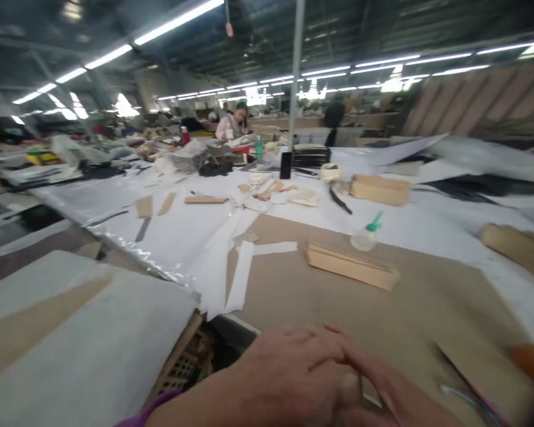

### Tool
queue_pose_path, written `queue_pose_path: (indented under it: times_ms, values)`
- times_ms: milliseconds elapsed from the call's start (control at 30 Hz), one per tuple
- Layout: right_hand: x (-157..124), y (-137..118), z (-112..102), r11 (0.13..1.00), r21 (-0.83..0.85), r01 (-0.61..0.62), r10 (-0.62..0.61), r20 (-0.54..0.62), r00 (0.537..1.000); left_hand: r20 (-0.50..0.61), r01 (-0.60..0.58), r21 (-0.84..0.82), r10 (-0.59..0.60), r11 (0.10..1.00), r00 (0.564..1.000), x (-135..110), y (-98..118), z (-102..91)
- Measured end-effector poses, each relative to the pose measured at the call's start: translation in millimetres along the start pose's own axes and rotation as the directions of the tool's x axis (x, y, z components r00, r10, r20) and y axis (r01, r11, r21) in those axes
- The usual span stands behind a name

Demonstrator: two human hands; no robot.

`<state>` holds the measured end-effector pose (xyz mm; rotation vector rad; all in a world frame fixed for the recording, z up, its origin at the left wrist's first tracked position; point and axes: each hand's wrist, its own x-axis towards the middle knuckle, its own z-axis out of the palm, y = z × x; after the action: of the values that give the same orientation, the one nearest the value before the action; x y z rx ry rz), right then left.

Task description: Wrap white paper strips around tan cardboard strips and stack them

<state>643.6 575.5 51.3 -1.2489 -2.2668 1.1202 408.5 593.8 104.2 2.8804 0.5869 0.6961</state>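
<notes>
My left hand (pixel 293 362) reaches in from the bottom, a purple sleeve (pixel 153 409) at its wrist. Its fingers are bent, and motion blurs them. Against it lies what looks like my right hand (pixel 394 382), mostly cut off by the lower edge. Between the two a small tan piece (pixel 350 386) shows in part; its kind is hidden. Both hands are over the near edge of a brown sheet (pixel 285 296) on the table. On that sheet are a long tan block (pixel 351 268), white strips (pixel 240 276) and a squeeze bottle (pixel 365 236) with a green nozzle.
A blurred thin dark-edged tool (pixel 467 385) and an orange object (pixel 531 362) are at lower right. Another tan block (pixel 380 190) and a dark phone (pixel 285 165) stand farther back. Left is a board (pixel 71 332) above a crate (pixel 182 367). A person (pixel 231 126) sits beyond.
</notes>
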Motion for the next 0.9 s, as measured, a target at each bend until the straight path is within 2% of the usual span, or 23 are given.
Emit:
queue_pose_path:
  times_ms: [33, 67, 100, 167, 267, 367, 433, 500, 600, 667, 767, 867, 900]
  values:
    - [-4.9, 0.5, -7.1, 0.991, 0.11, -0.076, 0.069, 0.067, 0.995, 0.0, 0.047, -0.049, -0.047, 0.998, 0.999, 2.6, -2.3, 2.9]
    - [-9.5, 5.3, -13.6, 0.966, 0.205, -0.155, 0.141, 0.082, 0.987, -0.006, 0.12, -0.073, -0.121, 0.99, 0.993, 2.8, -7.0, 6.2]
    - [-14.2, 13.6, -19.2, 0.936, 0.274, -0.222, 0.208, 0.08, 0.975, -0.011, 0.179, -0.087, -0.181, 0.98, 0.983, 1.1, -14.1, 10.6]
    - [-23.6, 34.8, -26.6, 0.909, 0.309, -0.279, 0.285, 0.026, 0.958, 0.05, 0.316, -0.114, -0.312, 0.942, 0.949, -7.0, -33.0, 24.8]
    - [-31.7, 59.8, -26.3, 0.921, 0.204, -0.331, 0.354, -0.086, 0.931, 0.107, 0.478, -0.095, -0.468, 0.873, 0.877, -23.9, -62.1, 57.2]
    - [-26.7, 64.2, -11.2, 0.909, -0.061, -0.412, 0.384, -0.258, 0.886, 0.103, 0.512, -0.046, -0.506, 0.858, 0.856, -37.4, -79.8, 88.6]
    - [-18.9, 59.2, 5.5, 0.853, -0.304, -0.424, 0.279, -0.421, 0.863, 0.085, 0.505, -0.011, -0.502, 0.863, 0.861, -41.4, -84.6, 102.0]
    - [-11.4, 53.2, 25.0, 0.81, -0.471, -0.35, 0.092, -0.487, 0.869, 0.066, 0.496, 0.023, -0.496, 0.868, 0.866, -42.1, -85.6, 108.6]
    - [-4.2, 50.6, 53.8, 0.851, -0.51, -0.126, -0.12, -0.423, 0.898, 0.044, 0.492, 0.055, -0.494, 0.869, 0.868, -42.1, -84.9, 109.2]
    - [-2.0, 55.1, 68.4, 0.868, -0.489, -0.084, -0.167, -0.448, 0.878, 0.052, 0.512, 0.055, -0.515, 0.857, 0.856, -44.9, -87.3, 106.1]
    - [-0.9, 69.5, 79.3, 0.842, -0.535, -0.061, -0.253, -0.492, 0.833, 0.065, 0.582, 0.049, -0.584, 0.812, 0.809, -54.5, -102.8, 96.5]
    - [-1.8, 86.8, 80.5, 0.78, -0.625, -0.034, -0.357, -0.489, 0.796, 0.019, 0.674, 0.13, -0.681, 0.728, 0.732, -64.7, -132.2, 79.4]
    - [-2.5, 92.2, 79.7, 0.758, -0.651, -0.03, -0.37, -0.468, 0.802, 0.002, 0.699, 0.166, -0.709, 0.696, 0.705, -67.0, -143.1, 73.2]
